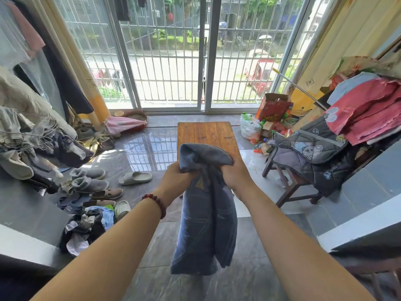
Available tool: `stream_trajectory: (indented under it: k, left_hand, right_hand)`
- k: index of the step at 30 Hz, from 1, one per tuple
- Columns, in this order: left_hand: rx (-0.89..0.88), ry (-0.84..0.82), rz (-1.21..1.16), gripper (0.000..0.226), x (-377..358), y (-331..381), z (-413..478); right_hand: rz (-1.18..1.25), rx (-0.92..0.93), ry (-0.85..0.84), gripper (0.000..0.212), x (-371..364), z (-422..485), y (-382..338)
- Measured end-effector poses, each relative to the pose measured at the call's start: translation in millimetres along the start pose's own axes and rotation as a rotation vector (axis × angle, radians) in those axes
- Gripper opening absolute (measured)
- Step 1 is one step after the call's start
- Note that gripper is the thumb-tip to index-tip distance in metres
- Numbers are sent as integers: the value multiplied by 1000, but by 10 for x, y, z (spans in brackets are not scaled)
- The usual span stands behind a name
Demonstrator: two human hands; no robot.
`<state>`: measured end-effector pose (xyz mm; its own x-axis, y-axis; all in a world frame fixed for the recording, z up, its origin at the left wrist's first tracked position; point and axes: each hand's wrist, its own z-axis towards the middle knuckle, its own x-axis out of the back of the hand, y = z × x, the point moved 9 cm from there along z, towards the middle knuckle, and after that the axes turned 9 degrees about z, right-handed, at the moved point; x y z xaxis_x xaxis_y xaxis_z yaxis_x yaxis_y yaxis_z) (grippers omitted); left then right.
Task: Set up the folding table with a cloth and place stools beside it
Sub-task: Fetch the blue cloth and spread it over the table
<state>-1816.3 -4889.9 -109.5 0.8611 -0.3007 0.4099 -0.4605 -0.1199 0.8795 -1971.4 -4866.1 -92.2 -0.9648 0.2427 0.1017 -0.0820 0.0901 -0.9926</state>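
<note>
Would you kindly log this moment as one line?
left hand: gripping bunched blue cloth | right hand: gripping same cloth | cloth: hanging, not spread | wooden plank table: bare

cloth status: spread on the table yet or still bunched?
Still bunched. Both hands, left and right, grip the blue cloth near its top; the rest hangs in folds. The wooden table beyond is bare.

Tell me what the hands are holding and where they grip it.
Both the left hand and right hand grip the blue cloth near its bunched top; the rest hangs down.
</note>
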Motion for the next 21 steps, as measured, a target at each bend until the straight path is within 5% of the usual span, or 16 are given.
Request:
stream_trajectory:
  k: [4, 12, 16, 21]
  left_hand:
    - [7, 47, 74, 15, -53, -46, 6]
    - [-24, 244, 84, 26, 98, -84, 119]
    - [-16, 233, 69, 30, 10, -17, 110]
    - [-18, 213, 164, 22, -125, 39, 120]
  right_hand:
    - [97, -5, -36, 29, 25, 21, -41]
    - [182, -85, 184, 29, 534, 20, 152]
    - [66, -89, 112, 22, 576, 67, 236]
    - [-4, -94, -24, 43, 469, 58, 376]
